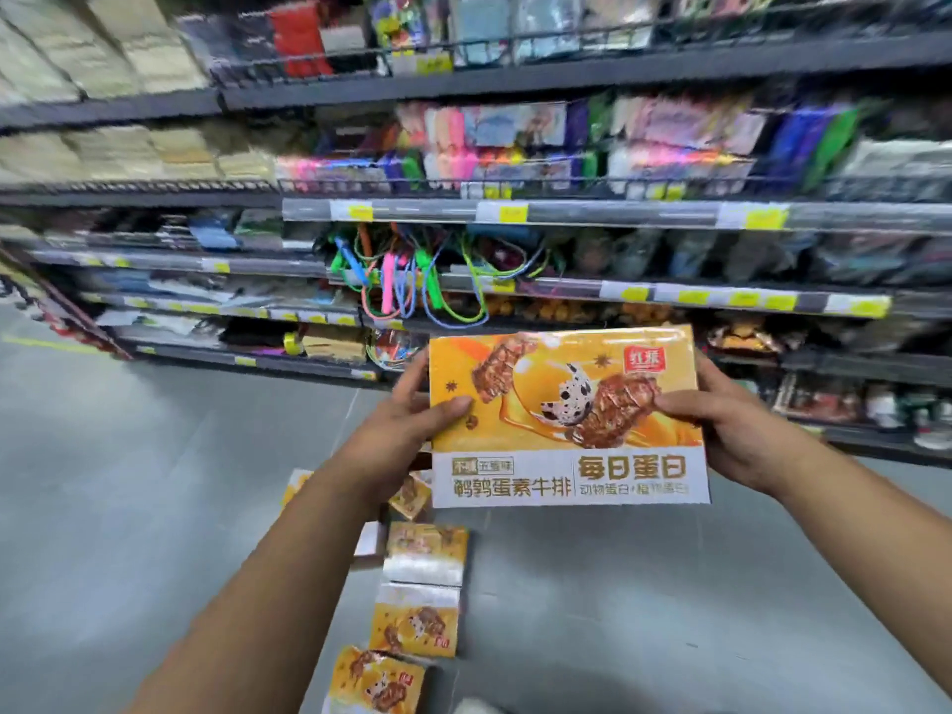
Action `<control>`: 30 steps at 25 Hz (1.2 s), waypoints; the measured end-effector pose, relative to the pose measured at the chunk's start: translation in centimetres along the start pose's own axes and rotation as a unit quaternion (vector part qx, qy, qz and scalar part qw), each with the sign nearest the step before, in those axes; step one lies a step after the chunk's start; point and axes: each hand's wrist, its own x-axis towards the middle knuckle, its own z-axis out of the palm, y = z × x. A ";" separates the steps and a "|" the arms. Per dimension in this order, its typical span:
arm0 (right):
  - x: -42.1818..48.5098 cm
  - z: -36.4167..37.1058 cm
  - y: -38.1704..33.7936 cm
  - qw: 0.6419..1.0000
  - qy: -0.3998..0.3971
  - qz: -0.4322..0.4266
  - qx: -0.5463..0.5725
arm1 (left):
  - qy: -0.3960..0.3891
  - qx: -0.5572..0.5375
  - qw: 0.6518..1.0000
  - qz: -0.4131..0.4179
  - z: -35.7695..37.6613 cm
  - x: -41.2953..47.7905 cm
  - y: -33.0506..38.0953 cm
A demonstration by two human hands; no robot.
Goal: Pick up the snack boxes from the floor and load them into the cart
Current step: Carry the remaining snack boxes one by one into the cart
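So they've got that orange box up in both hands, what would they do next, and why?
Probably turn and carry the box toward the cart, which this view doesn't show. Both the left hand and right hand already grip its sides, it is lifted clear, and more boxes wait on the floor.

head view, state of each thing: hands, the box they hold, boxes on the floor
left hand: grips held box's left edge
right hand: grips its right edge
large orange-and-white cardboard snack box: lifted, printed face toward camera
smaller orange snack boxes: scattered on grey floor
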 end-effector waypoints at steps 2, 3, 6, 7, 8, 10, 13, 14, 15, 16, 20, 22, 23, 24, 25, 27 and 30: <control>-4.1 -6.8 -2.4 0.997 0.071 -0.032 0.011 | -0.034 0.021 0.999 0.019 8.8 1.6 2.0; -6.2 -10.2 -3.6 0.993 0.110 -0.046 0.012 | -0.049 0.025 0.998 0.022 13.3 2.3 2.8; -11.8 -19.4 -6.7 0.980 0.180 -0.078 -0.001 | -0.108 0.031 0.993 0.028 25.0 4.1 3.8; -14.2 -22.4 -7.8 0.975 0.201 -0.090 -0.007 | -0.136 0.033 0.990 0.027 29.1 4.7 4.0; -16.5 -25.4 -8.6 0.969 0.224 -0.100 -0.011 | -0.164 0.042 0.985 0.027 32.9 5.3 4.1; -20.9 -30.6 -9.7 0.954 0.278 -0.113 -0.011 | -0.215 0.065 0.974 0.032 40.2 6.3 4.9; -25.6 -36.2 -10.7 0.931 0.344 -0.122 -0.002 | -0.269 0.096 0.957 0.056 49.3 7.7 6.0; -27.1 -38.0 -11.1 0.922 0.366 -0.130 0.005 | -0.291 0.102 0.949 0.058 52.5 8.4 6.3; -28.4 -39.6 -11.6 0.911 0.389 -0.137 0.015 | -0.312 0.112 0.942 0.055 55.5 9.2 6.6; -29.6 -41.2 -12.0 0.900 0.413 -0.140 0.026 | -0.335 0.126 0.932 0.056 58.5 10.0 6.9; -33.6 -47.4 -14.2 0.853 0.495 -0.158 0.050 | -0.422 0.164 0.888 0.078 70.6 13.1 9.1; -35.5 -50.1 -15.4 0.825 0.537 -0.163 0.063 | -0.466 0.189 0.858 0.101 76.5 14.5 10.1; -36.6 -51.6 -16.0 0.808 0.560 -0.170 0.075 | -0.491 0.204 0.839 0.115 79.8 15.1 10.7; -37.7 -53.0 -16.4 0.790 0.580 -0.176 0.091 | -0.514 0.211 0.822 0.119 83.1 15.4 11.3; -39.0 -54.3 -16.8 0.772 0.599 -0.184 0.104 | -0.534 0.214 0.809 0.120 86.3 15.2 11.9; -41.5 -56.6 -17.4 0.735 0.639 -0.195 0.116 | -0.574 0.224 0.779 0.119 92.4 14.0 12.6; -45.7 -59.8 -18.0 0.692 0.675 -0.223 0.128 | -0.623 0.246 0.733 0.118 100.6 12.5 13.0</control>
